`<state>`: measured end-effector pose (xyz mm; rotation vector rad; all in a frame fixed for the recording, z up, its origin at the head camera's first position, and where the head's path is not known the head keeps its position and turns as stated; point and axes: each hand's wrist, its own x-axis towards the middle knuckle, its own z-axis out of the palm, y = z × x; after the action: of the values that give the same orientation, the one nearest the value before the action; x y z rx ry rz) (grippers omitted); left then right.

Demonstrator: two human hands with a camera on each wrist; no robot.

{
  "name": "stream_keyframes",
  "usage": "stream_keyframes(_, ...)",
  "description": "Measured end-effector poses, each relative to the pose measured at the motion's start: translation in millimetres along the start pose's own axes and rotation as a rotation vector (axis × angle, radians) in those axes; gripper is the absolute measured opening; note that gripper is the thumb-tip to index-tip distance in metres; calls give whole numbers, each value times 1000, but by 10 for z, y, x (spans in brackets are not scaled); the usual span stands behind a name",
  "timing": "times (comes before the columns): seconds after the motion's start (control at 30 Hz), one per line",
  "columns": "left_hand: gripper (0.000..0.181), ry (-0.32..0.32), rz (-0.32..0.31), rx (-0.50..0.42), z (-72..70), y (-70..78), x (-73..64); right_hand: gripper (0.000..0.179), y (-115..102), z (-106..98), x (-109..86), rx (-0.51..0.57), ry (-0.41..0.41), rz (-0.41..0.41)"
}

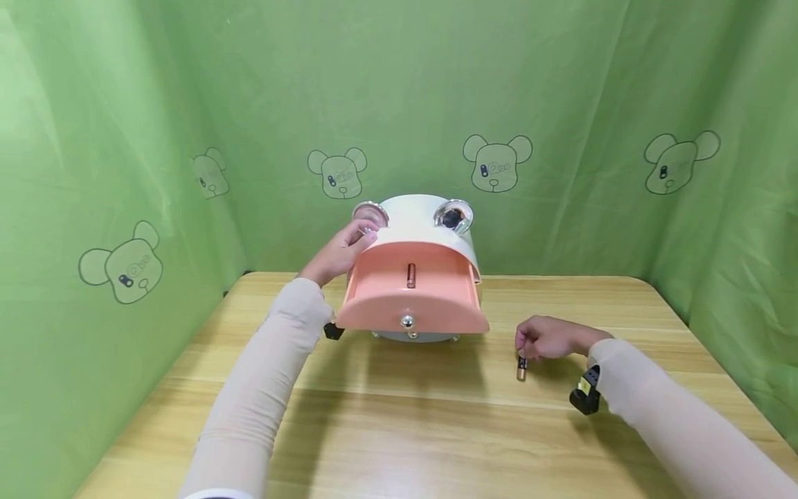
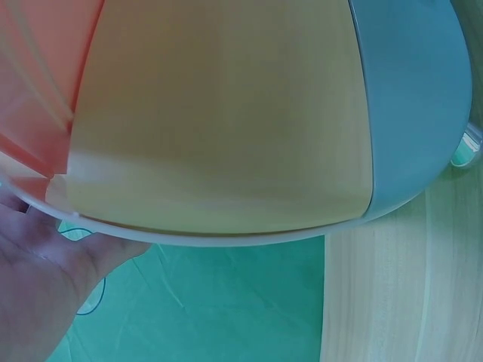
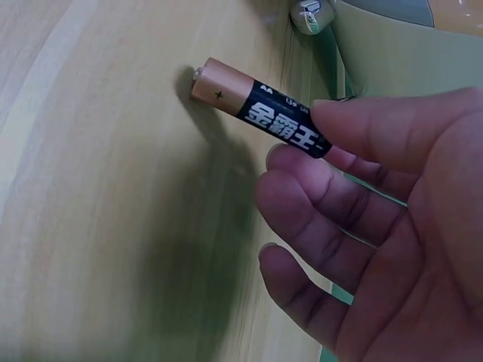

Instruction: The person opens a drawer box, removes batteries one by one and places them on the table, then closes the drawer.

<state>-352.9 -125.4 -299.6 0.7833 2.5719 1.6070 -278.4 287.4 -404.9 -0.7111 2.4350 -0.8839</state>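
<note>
Black battery [image 3: 260,108]; copper-coloured plus end

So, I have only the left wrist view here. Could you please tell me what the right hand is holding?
Observer: In the right wrist view, the right hand pinches a battery.
Operator: Thank you. Is there perhaps one more of these?
Observer: The head view shows a small reddish-brown cylinder, maybe another battery, lying in the pulled-out pink drawer.
Operator: I understand. Has this drawer some handle on its front?
Observer: Yes, there is a round silver knob near the middle of the front.
</note>
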Motion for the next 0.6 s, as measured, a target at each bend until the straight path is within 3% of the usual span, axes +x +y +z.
stream_keyframes(0.6, 31, 3, 11, -10, 4, -6, 3, 4, 75, 79, 12, 16, 20, 8)
